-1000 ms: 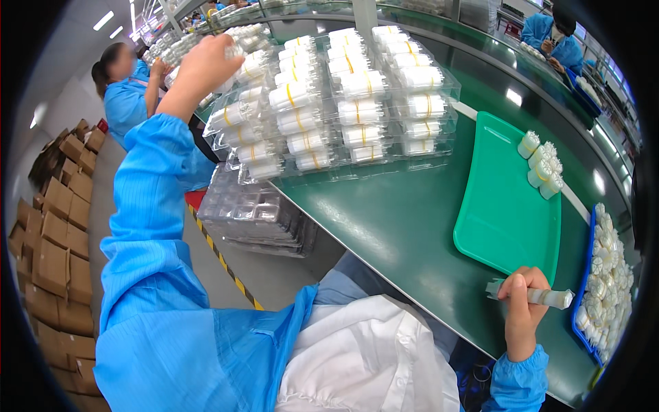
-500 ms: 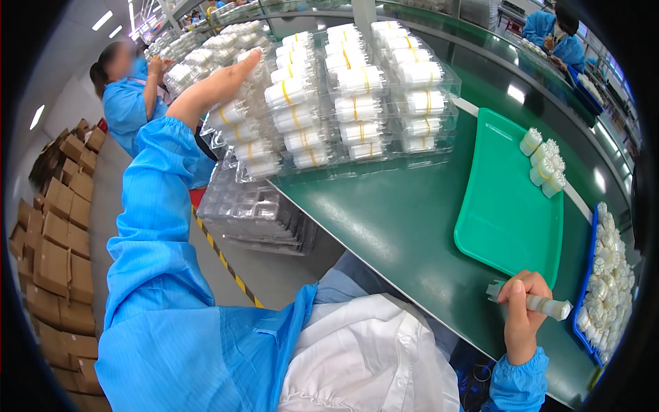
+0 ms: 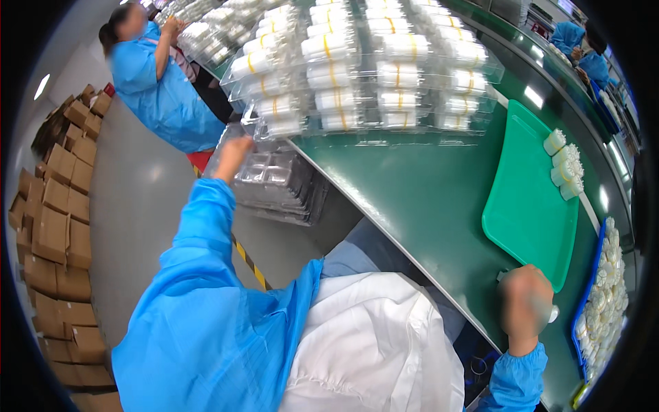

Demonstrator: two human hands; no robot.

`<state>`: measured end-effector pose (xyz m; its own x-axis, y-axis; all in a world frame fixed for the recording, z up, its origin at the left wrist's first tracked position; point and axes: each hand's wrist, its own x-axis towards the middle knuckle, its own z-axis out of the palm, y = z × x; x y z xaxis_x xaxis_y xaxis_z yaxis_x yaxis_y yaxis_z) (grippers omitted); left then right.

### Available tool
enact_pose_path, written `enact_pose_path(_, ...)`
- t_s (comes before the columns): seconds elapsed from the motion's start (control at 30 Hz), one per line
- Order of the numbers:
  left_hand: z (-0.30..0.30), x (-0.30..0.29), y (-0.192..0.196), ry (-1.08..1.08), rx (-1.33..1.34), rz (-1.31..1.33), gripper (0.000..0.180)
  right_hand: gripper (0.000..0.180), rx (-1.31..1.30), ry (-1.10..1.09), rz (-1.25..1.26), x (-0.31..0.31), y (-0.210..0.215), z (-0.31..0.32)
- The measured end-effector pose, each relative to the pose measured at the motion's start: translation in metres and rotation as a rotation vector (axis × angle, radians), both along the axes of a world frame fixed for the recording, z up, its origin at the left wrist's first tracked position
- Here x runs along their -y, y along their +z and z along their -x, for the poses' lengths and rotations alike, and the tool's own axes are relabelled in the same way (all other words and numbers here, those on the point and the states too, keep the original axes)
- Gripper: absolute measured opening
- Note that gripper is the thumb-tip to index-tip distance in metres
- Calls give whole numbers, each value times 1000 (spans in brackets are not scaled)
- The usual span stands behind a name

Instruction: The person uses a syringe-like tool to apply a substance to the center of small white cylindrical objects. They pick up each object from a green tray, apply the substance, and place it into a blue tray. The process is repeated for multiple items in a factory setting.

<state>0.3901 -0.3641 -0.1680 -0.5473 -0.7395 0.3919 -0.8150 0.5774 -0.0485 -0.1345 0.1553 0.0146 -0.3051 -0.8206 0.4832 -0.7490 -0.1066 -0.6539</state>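
My left hand [image 3: 235, 159] is beside the stack of clear plastic trays [image 3: 274, 180] below the table's left edge; its fingertips are hard to make out. My right hand [image 3: 525, 302], blurred by motion, is closed around a pale plastic cylinder [image 3: 554, 314] above the table near the green tray's front end. Only small ends of the cylinder show past the fingers. On the table, stacked clear trays carry rows of white rolls [image 3: 329, 48] with yellow bands. The green tray [image 3: 525, 192] holds several similar white rolls [image 3: 567, 168] at its far right.
A blue bin [image 3: 582, 312] full of small white pieces [image 3: 604, 275] stands at the right edge. Cardboard boxes [image 3: 55, 230] are piled along the left. A co-worker in blue [image 3: 154, 86] stands at the far left; another [image 3: 583, 55] is at the far right.
My left hand has come down and nearer from the white rolls to the clear trays below. My right hand has turned, still around the cylinder. The whole view has shifted slightly.
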Motion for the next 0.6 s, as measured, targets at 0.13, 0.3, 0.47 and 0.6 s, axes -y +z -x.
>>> enact_pose_path(0.13, 79, -74, -69, 291, -373, -704, 57, 25, 118, -55, 0, -4, -2, 3)
enact_pose_path(0.3, 114, -114, -88, 449, -111, -388, 44, 25, 116, -71, 36, 0, -1, 2)
enact_pose_path(0.47, 114, -106, -94, 434, 32, -224, 32, 26, 246, -109, 24, 4, -2, 3)
enact_pose_path(0.6, 111, -98, -93, 393, 27, -201, 38, 25, 176, -99, 11, 3, -2, 3)
